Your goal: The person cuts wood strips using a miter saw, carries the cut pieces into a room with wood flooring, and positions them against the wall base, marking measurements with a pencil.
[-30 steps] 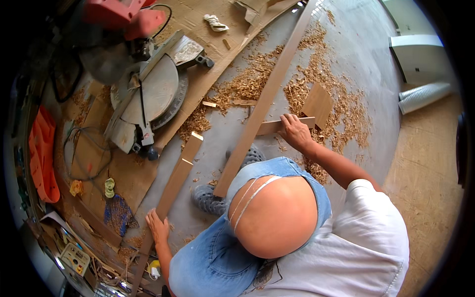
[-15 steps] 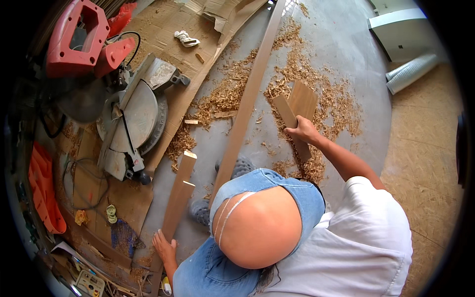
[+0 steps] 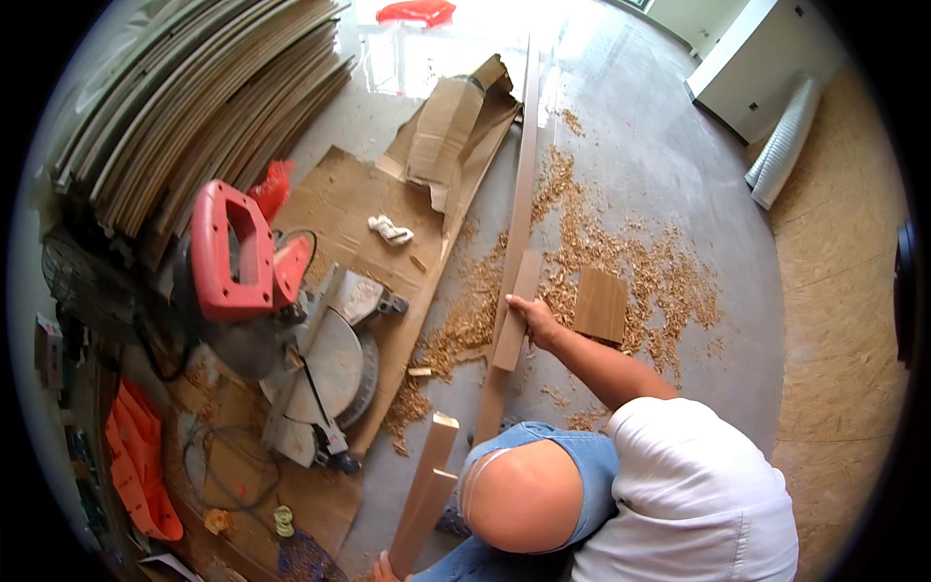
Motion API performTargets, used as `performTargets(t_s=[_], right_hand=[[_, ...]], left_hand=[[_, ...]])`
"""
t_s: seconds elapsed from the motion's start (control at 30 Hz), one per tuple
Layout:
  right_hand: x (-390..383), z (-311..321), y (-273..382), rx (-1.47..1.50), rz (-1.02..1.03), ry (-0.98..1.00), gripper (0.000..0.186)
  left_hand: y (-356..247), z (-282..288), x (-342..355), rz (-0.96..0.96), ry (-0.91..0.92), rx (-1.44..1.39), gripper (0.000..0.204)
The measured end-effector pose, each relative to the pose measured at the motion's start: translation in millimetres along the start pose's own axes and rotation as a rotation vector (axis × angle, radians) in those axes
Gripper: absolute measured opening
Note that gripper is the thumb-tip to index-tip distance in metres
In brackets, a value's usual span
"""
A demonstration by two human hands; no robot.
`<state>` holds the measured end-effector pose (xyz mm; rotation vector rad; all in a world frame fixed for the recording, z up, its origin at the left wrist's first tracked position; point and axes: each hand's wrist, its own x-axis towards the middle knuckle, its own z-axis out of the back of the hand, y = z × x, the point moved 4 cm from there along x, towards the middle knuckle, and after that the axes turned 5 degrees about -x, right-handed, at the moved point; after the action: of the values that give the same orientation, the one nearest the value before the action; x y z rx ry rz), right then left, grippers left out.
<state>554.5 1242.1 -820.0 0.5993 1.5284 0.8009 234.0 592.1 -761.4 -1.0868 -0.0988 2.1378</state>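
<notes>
My right hand (image 3: 531, 320) is closed around a short brown wood piece (image 3: 510, 341), its thumb across the face. The piece lies along the long wooden board (image 3: 525, 184), which runs from my knee to the far side of the floor. At the bottom edge, my left hand (image 3: 385, 570) grips a wooden plank (image 3: 419, 519); most of that hand is cut off by the frame. A second plank (image 3: 441, 435) lies against it, its pale cut end showing. To the right of my right hand, a square wooden board piece (image 3: 600, 306) rests on wood shavings.
A red-handled mitre saw (image 3: 233, 257) stands on cardboard (image 3: 330, 194) at left. Stacked boards (image 3: 213, 107) fill the upper left. Curly shavings (image 3: 669, 281) cover part of the grey floor. A silver duct (image 3: 784, 145) lies at far right, and an orange bag (image 3: 141, 466) at left.
My right hand has moved left, bringing the short wood piece from beside the square piece onto the long board. The view has shifted, showing more of the far floor and the stacked boards.
</notes>
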Motion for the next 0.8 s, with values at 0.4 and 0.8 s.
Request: performTargets(t_s=[0.4,0.8], right_hand=[[-74,-74,134,0.374,-0.21,-0.016,0.049],[-211,23,422,0.283,-0.022,-0.179,0.052]], left_hand=[[-98,180,-115,0.127,0.019,0.094,0.088],[-244,318,-277,-0.122,-0.108,0.022,0.074]])
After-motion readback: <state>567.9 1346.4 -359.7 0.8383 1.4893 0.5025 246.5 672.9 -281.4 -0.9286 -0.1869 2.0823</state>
